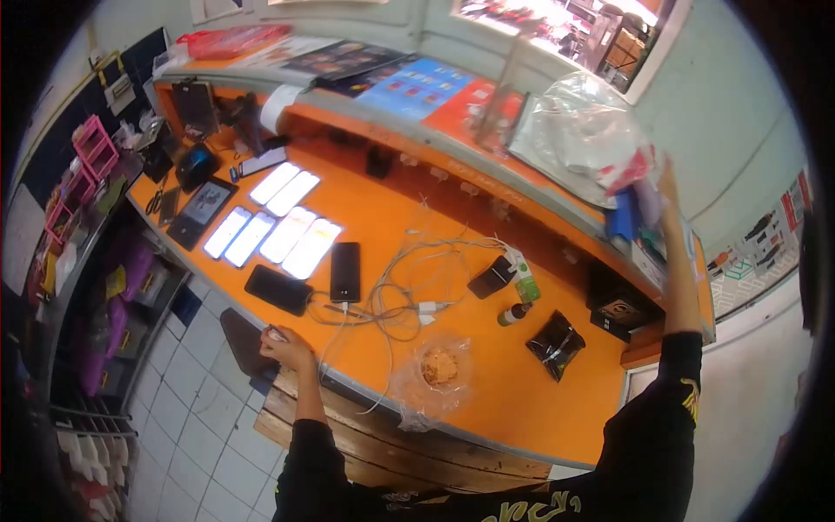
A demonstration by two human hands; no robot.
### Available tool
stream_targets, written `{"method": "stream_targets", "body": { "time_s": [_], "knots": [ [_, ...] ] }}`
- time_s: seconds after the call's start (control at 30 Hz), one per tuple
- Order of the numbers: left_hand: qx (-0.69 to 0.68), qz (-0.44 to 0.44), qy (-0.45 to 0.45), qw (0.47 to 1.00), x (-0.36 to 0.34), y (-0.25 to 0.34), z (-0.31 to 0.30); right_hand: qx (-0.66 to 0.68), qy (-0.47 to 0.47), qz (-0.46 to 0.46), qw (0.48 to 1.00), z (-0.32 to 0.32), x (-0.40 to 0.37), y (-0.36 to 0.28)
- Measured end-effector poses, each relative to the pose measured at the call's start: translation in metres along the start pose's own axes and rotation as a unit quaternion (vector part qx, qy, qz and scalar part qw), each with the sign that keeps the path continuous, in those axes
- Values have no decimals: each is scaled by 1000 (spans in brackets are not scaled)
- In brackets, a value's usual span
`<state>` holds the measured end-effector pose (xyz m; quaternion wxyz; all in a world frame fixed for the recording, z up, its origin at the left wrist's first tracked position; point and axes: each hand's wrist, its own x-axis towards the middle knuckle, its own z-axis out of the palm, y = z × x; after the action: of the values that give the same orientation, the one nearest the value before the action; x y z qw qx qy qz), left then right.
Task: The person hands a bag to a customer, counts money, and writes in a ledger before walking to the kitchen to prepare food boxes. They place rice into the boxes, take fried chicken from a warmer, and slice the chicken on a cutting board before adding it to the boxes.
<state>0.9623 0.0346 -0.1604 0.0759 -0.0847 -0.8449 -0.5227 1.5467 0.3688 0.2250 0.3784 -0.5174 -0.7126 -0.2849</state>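
Observation:
My left hand (289,348) is closed just off the desk's near edge, around something small and pale that I cannot make out. Beside it on the desk lie a dark phone (277,290) and another black phone (345,271) with a white cable (383,324) plugged in. My right arm stretches far to the right, with my right hand (668,187) at the raised shelf. It is nearest to a clear plastic bag (578,122) with red print and some blue items (619,217). Motion blur hides its fingers.
Several lit phones (287,239) and a tablet (203,211) lie on the orange desk (513,400). Food in a plastic bag (441,367), a small bottle (515,313) and a black packet (557,345) sit nearer. A wooden bench (391,448) stands below the front edge.

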Motion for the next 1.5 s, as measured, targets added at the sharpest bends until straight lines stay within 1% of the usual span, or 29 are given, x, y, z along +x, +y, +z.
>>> {"method": "stream_targets", "body": {
  "time_s": [0.07, 0.1, 0.17, 0.2, 0.23, 0.27, 0.3, 0.33, 0.4, 0.43, 0.5, 0.57, 0.63, 0.67, 0.8, 0.87, 0.9, 0.97, 1.0, 1.07, 1.1, 1.17, 1.2, 1.23, 1.3, 1.33, 1.4, 1.43, 1.5],
  "knots": [
    [16, 1, -1, 1000, 2, -5, 2, -13, 102, -2, 995, -49, 7, -76],
    [26, 8, -2, 1000, 3, -6, 3, -14, 99, -6, 995, -73, 4, -122],
    [30, 2, -2, 1000, 3, -3, 3, 123, 96, -43, 987, -101, -10, -212],
    [33, 2, -1, 999, 2, -1, 2, 181, -26, -86, 979, -97, -21, -242],
    [35, 2, -5, 999, 2, 1, 1, 235, -148, -125, 952, -90, -31, -263],
    [26, -6, -13, 1000, 2, 4, -1, 205, -182, -160, 948, -72, -37, -273],
    [16, -14, -18, 1000, 2, 4, -2, 175, -213, -196, 941, -49, -41, -275],
    [16, -15, -18, 1000, 1, 2, -1, 175, -214, -198, 941, -30, -42, -268],
    [18, 5, -7, 1000, 3, -1, 1, 135, -234, -148, 951, -7, -34, -253],
    [18, 1, -4, 1000, 4, -2, 1, 136, -233, -153, 951, -4, -32, -249],
    [23, 5, -12, 1000, 1, 3, -3, 24, -173, -169, 970, -7, -33, -247],
    [27, -5, -19, 999, 2, 5, -5, 12, -171, -162, 972, 4, -26, -225],
    [24, -14, -23, 999, 2, 5, -4, 55, -236, -74, 967, 5, -15, -217],
    [27, -15, -19, 999, 3, 4, -3, 12, -273, -87, 958, 3, -10, -215],
    [37, -9, -3, 999, 4, 0, -1, 26, -307, -117, 944, 6, -4, -206],
    [30, -11, -3, 999, 2, 3, -3, 13, -328, -158, 931, 4, 0, -208],
    [31, -17, -3, 999, 1, 9, -6, 10, -319, -154, 935, 2, 3, -210],
    [10, -32, -15, 999, 1, 12, -9, -45, -387, -133, 911, 1, 5, -214],
    [14, -20, -8, 1000, 1, 6, -5, -44, -380, -130, 915, 8, 2, -208],
    [3, 28, -10, 1000, 3, -5, -10, -85, -350, -233, 904, 13, -3, -205],
    [-3, 34, -5, 999, 5, -9, -15, -84, -342, -230, 907, 9, -1, -205],
    [19, 59, -106, 992, 9, -9, -28, -162, -367, -252, 881, -7, 4, -218],
    [29, 57, -131, 989, 12, -9, -31, -152, -293, -243, 912, -1, 3, -209],
    [29, 62, -127, 990, 13, -6, -35, -149, -289, -239, 915, 8, 3, -202],
    [58, 60, -184, 979, 16, -1, -42, -113, -222, -200, 948, 14, 5, -196],
    [75, 55, -192, 977, 19, -6, -36, -112, -219, -196, 949, 16, 5, -190],
    [89, 50, -194, 976, 19, 1, -37, -72, -114, -162, 977, 5, 10, -196],
    [105, 41, -199, 973, 18, 5, -37, -73, -111, -160, 978, -3, 13, -196],
    [103, 42, -200, 973, 17, 13, -38, 60, 1, -110, 992, -45, 24, -214]
  ]
}}
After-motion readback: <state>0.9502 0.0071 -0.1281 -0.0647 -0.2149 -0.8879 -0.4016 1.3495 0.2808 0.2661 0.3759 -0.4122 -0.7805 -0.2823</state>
